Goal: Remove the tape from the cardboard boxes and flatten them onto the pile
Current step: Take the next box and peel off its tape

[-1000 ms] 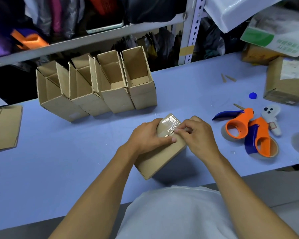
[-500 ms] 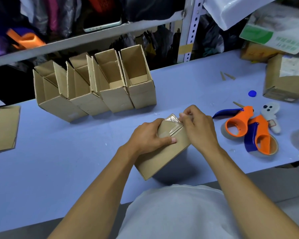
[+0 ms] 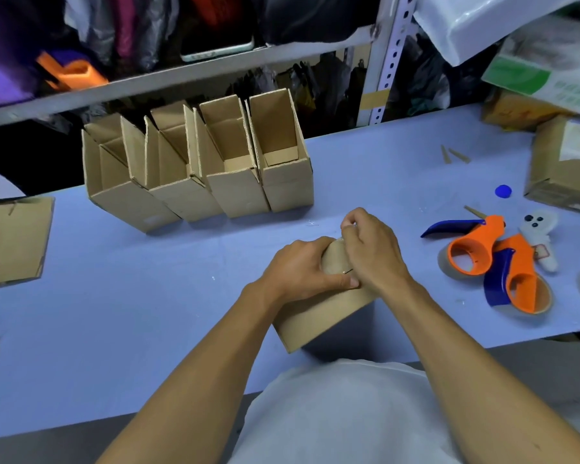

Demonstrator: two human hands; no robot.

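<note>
Cardboard is lying flattened at the far left edge of the frame, a brown sheet (image 3: 12,241) on the pale blue table (image 3: 114,296); judging by the task, that is the pile you are feeding, placed out of the way of your working space. Right of it, in the upper middle, four open brown cardboard boxes (image 3: 198,169) are standing side by side, touching, their flaps up, probably lined up to wait their turn. At the centre of the frame you are working on the small closed brown cardboard box (image 3: 318,313), tilted with one end raised toward you. Your left hand (image 3: 302,269) is gripping that raised end, thumb pressed across its face, bracing the box so it is not sliding while you pull. Your right hand (image 3: 370,249) is pinching something at the box's far edge with curled fingers, seemingly the clear tape, though the strip itself is too faint to make out. Further right, two orange-and-blue tape dispensers (image 3: 493,262) are lying near each other, unused.
</note>
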